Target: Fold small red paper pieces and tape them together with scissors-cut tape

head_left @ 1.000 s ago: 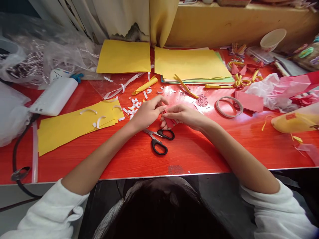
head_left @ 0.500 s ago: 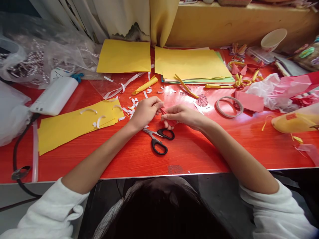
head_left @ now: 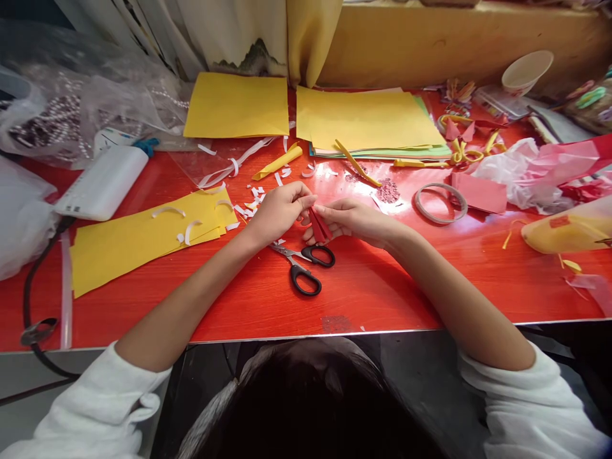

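A small folded piece of red paper [head_left: 320,227] is between my two hands, above the red table [head_left: 373,287]. My left hand [head_left: 282,209] pinches its upper end between thumb and fingers. From the right, my right hand [head_left: 351,221] grips the same piece, its thumb near the top and its other fingers curled behind. The folds fan out a little toward me. Just below my hands lies a pair of scissors [head_left: 306,280] with black handles, blades partly apart and pointing away to the left.
Yellow paper strips [head_left: 143,236] lie left, among white paper scraps [head_left: 248,207]. Yellow sheets [head_left: 363,118] are stacked at the back. A tape roll [head_left: 440,204] and pink paper [head_left: 480,191] lie right. A white power bank [head_left: 105,185] stands left, a paper cup [head_left: 526,73] back right.
The red folded paper has turned so more of its pleats show below my fingers. My right hand has shifted slightly, its fingers now behind the paper. My left hand is nearly still.
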A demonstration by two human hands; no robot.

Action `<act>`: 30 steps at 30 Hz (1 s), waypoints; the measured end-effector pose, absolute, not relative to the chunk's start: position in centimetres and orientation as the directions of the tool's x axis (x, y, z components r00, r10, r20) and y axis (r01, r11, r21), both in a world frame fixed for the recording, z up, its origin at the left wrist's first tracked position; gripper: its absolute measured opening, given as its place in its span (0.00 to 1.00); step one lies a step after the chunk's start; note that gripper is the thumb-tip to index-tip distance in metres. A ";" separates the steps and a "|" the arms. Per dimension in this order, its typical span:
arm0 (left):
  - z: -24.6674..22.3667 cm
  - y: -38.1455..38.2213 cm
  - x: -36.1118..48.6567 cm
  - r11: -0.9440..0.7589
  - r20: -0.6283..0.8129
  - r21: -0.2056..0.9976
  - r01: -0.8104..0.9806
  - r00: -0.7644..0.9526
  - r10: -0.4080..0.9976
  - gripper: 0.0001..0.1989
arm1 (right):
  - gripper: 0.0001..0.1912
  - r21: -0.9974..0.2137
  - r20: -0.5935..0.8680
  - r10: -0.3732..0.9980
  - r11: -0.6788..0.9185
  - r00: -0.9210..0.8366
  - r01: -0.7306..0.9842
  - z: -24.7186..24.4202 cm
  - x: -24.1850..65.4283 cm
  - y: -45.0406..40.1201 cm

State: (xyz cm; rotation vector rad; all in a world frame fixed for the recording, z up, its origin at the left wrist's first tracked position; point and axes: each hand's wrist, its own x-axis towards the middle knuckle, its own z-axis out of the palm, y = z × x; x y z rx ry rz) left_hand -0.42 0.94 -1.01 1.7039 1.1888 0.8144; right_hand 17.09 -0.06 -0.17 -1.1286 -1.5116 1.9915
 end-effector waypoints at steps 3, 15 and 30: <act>-0.7 0.7 -0.4 -0.191 0.055 0.886 0.422 0.313 0.948 0.07 | 0.14 -0.940 -0.336 0.707 -0.298 -0.623 0.168 -0.3 17.3 0.1; -1.5 1.0 -0.3 -0.221 0.098 0.876 0.430 0.290 0.952 0.13 | 0.12 -0.963 -0.269 0.821 -0.241 -0.503 0.121 -0.3 16.6 -0.2; -1.0 1.0 -0.4 -0.368 0.231 0.800 0.475 0.322 0.918 0.10 | 0.09 -0.931 -0.265 0.840 -0.351 -0.473 -0.103 0.1 16.8 0.1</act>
